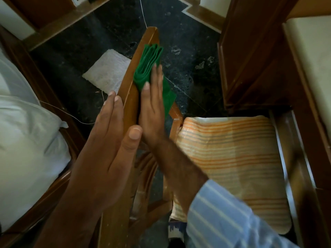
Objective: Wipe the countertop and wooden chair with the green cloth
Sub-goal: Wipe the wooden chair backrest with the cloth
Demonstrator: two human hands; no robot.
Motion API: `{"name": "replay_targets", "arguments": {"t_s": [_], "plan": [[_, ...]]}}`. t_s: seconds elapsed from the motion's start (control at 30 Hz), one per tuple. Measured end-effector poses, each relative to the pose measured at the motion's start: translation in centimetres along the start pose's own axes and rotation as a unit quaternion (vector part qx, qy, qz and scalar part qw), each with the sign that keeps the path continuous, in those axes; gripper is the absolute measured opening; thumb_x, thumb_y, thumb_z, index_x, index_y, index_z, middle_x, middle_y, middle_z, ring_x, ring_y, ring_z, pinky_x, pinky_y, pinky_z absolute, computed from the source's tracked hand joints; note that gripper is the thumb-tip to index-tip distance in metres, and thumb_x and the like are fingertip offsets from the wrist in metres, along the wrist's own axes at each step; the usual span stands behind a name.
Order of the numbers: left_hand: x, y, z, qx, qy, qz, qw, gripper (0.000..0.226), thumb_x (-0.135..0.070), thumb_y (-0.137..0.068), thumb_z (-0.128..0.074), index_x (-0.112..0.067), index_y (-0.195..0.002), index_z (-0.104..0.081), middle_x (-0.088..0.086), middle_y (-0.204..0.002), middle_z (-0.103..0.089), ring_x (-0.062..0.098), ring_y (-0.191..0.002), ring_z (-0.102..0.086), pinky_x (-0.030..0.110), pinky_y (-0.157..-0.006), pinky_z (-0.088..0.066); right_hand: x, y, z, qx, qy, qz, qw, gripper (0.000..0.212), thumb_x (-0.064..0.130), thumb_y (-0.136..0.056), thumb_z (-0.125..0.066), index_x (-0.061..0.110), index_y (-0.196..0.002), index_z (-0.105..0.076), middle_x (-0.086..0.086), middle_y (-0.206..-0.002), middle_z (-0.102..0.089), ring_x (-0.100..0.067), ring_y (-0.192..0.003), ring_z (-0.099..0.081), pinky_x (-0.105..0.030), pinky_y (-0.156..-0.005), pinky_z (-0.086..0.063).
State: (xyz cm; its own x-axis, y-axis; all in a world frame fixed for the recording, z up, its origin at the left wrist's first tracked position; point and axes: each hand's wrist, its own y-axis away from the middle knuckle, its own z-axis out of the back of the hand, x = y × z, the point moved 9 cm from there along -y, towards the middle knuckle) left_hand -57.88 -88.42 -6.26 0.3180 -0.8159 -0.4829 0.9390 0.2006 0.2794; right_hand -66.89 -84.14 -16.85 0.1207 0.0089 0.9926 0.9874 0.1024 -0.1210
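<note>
The wooden chair's top rail (129,97) runs from the bottom centre up to the middle of the view. A folded green cloth (148,63) lies against the rail's right face. My right hand (152,106) presses flat on the cloth, fingers straight and together. My left hand (105,140) rests flat against the rail's left face, thumb over the top edge. The chair's seat carries an orange-striped cushion (231,158). No countertop can be made out with certainty.
A bed with white bedding (26,140) is at the left. A white mat (107,70) lies on the dark stone floor (188,51) beyond the chair. Dark wooden furniture (250,59) stands at the right, close to the seat. A thin white cord (143,13) crosses the floor.
</note>
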Motion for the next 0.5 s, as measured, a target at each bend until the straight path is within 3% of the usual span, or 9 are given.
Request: {"name": "replay_targets", "arguments": {"t_s": [0.03, 0.07, 0.23, 0.33, 0.4, 0.43, 0.5], "plan": [[0.3, 0.1, -0.2, 0.008, -0.016, 0.001, 1.0, 0.126, -0.099, -0.043, 0.016, -0.015, -0.138, 0.017, -0.001, -0.157, 0.019, 0.015, -0.154, 0.007, 0.033, -0.126, -0.002, -0.3, -2.0, 0.2, -0.009, -0.006, -0.025, 1.0, 0.057, 0.044, -0.112, -0.023, 0.032, -0.167, -0.012, 0.008, -0.178, -0.004, -0.007, -0.164, 0.004, -0.04, -0.133, -0.003], [0.7, 0.4, -0.2, -0.004, -0.018, -0.002, 1.0, 0.127, -0.101, -0.036, 0.016, -0.019, -0.134, 0.017, -0.004, -0.156, 0.017, 0.015, -0.154, 0.006, 0.034, -0.126, -0.003, -0.8, -3.2, 0.3, -0.011, -0.011, -0.039, 0.999, 0.057, 0.044, -0.112, -0.024, 0.033, -0.166, -0.013, 0.008, -0.178, -0.006, -0.007, -0.164, 0.002, -0.042, -0.134, -0.004], [1.7, 1.6, -0.3, -0.096, 0.01, -0.038, 0.995, 0.097, -0.093, -0.069, 0.002, -0.038, -0.149, 0.011, -0.025, -0.156, 0.011, -0.006, -0.145, 0.006, 0.027, -0.121, -0.005, -6.0, -3.8, 1.7, -0.023, -0.036, -0.143, 0.989, 0.055, 0.04, -0.114, -0.026, 0.027, -0.167, -0.016, 0.005, -0.178, -0.012, -0.011, -0.164, -0.004, -0.047, -0.134, -0.008], [1.1, 1.0, 0.1, -0.116, -0.057, -0.054, 0.99, 0.097, -0.084, -0.084, -0.012, -0.021, -0.158, -0.01, -0.002, -0.167, -0.01, 0.011, -0.151, -0.012, 0.032, -0.116, -0.014, -6.5, -3.5, 2.2, 0.0, -0.051, -0.162, 0.986, 0.058, 0.042, -0.111, -0.027, 0.025, -0.167, -0.022, 0.003, -0.177, -0.018, -0.014, -0.164, -0.011, -0.047, -0.134, -0.012], [-0.5, -0.5, 1.2, -0.142, -0.112, -0.085, 0.98, 0.088, -0.077, -0.09, -0.023, -0.015, -0.153, -0.027, 0.009, -0.162, -0.025, 0.022, -0.148, -0.024, 0.033, -0.11, -0.019, -7.1, -3.8, 2.5, 0.025, -0.107, -0.186, 0.976, 0.065, 0.047, -0.102, -0.03, 0.024, -0.163, -0.036, -0.001, -0.172, -0.034, -0.019, -0.16, -0.028, -0.046, -0.131, -0.023], [-1.7, -1.7, 1.7, -0.15, -0.151, -0.104, 0.972, 0.08, -0.071, -0.092, -0.03, -0.014, -0.149, -0.034, 0.011, -0.16, -0.028, 0.025, -0.147, -0.025, 0.035, -0.109, -0.019, -7.6, -4.1, 2.9, 0.022, -0.146, -0.206, 0.967, 0.061, 0.04, -0.102, -0.033, 0.022, -0.159, -0.044, -0.004, -0.167, -0.043, -0.022, -0.156, -0.038, -0.048, -0.129, -0.029], [-4.9, -4.7, 2.5, -0.161, -0.217, -0.156, 0.95, 0.065, -0.056, -0.096, -0.043, -0.012, -0.143, -0.044, 0.013, -0.159, -0.032, 0.029, -0.149, -0.023, 0.038, -0.112, -0.014, -8.3, -4.9, 4.3, -0.008, -0.198, -0.223, 0.955, 0.05, 0.009, -0.103, -0.039, 0.011, -0.151, -0.055, -0.015, -0.155, -0.056, -0.029, -0.144, -0.054, -0.049, -0.123, -0.041]]}}
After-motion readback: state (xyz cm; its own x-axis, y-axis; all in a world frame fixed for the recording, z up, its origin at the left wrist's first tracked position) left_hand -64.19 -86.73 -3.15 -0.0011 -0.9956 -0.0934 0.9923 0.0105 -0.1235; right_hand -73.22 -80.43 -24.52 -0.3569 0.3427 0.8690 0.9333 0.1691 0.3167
